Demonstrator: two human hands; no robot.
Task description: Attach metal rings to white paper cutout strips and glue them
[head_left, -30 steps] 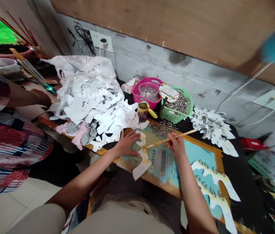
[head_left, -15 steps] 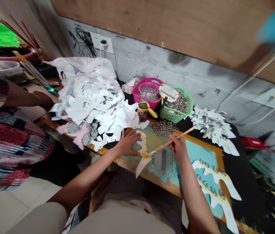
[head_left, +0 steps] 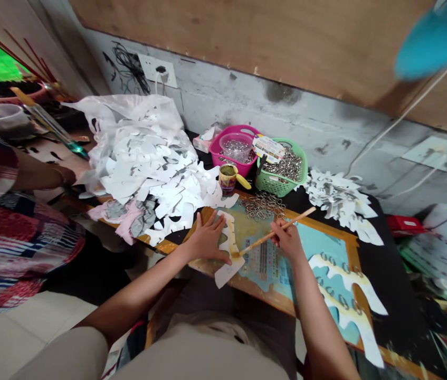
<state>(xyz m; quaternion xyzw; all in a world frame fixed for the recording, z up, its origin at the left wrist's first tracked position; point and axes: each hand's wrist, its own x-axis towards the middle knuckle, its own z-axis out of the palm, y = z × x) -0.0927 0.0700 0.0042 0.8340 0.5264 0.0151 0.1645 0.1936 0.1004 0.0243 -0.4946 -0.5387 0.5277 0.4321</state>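
Observation:
My left hand [head_left: 207,240] lies with fingers spread on a white cut-out piece [head_left: 227,270], which has a scalloped edge and small slits. Yellowish paste shows on the piece. In my right hand [head_left: 288,241] is a thin wooden-handled brush [head_left: 262,240], slanting down to the left, its bristles touching the piece near my left thumb. Just beyond lies a heap of metal rings [head_left: 263,206]. Two more cut-outs, an upper one [head_left: 360,281] and a lower one [head_left: 365,327], carry metal rings along their yellowed edges to the right.
A big pile of white cut-outs [head_left: 140,169] spills from a plastic bag at left. Behind stand an open can [head_left: 228,179], a pink basket [head_left: 217,145] and a green basket [head_left: 276,186]. More cut-outs [head_left: 338,203] lie back right. Another person's arm [head_left: 35,171] reaches in from the left.
The lower end of the cut-out has come down flatter. My left thumb has shifted toward the brush tip, pressing on the piece. The brush stays on it; the whole view has shifted slightly.

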